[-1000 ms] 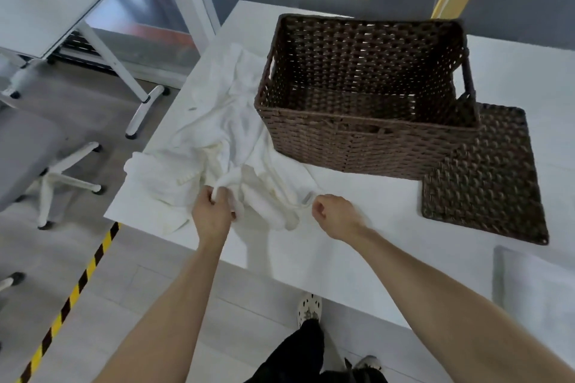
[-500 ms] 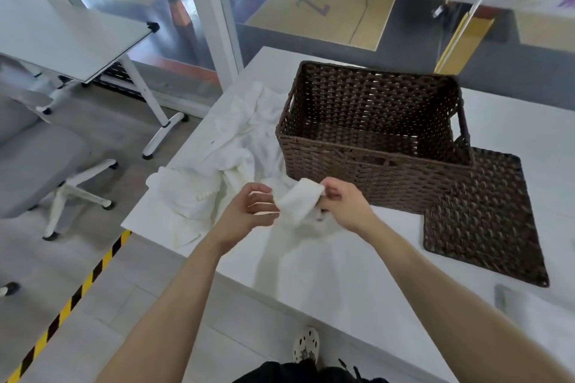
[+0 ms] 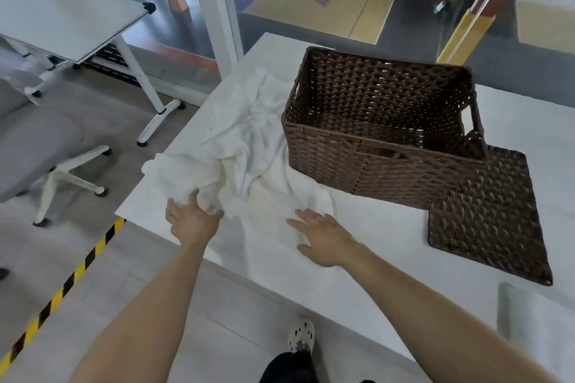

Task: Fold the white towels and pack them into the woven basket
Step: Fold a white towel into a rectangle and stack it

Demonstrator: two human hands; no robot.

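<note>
— On the white counter (image 3: 389, 236), what can be counted?

— One woven basket (image 3: 382, 134), brown and with nothing inside, and one flat woven lid (image 3: 488, 221) lying just beside it at the right, its corner touching the basket's near wall. Left of the basket lies a crumpled heap of white towels (image 3: 242, 146); how many are in it cannot be told, since the folds run together. Another white cloth (image 3: 538, 320) shows at the counter's near right edge.

— Where do the towels lie relative to each grip?

— The heap reaches from the far left of the basket down to both hands. The left hand (image 3: 191, 221) touches its near left lump, fingers spread and pushing into the cloth, with nothing pinched. The right hand (image 3: 323, 236) lies flat, palm down, on a smoothed part of towel near the counter's front edge, its grip loose as well.

— And the arms?

— Both bare forearms stretch forward from the bottom of the view, the left one straighter, the right angled in from the right.

— Anything else?

— One shoe (image 3: 301, 336) on the floor below.
</note>
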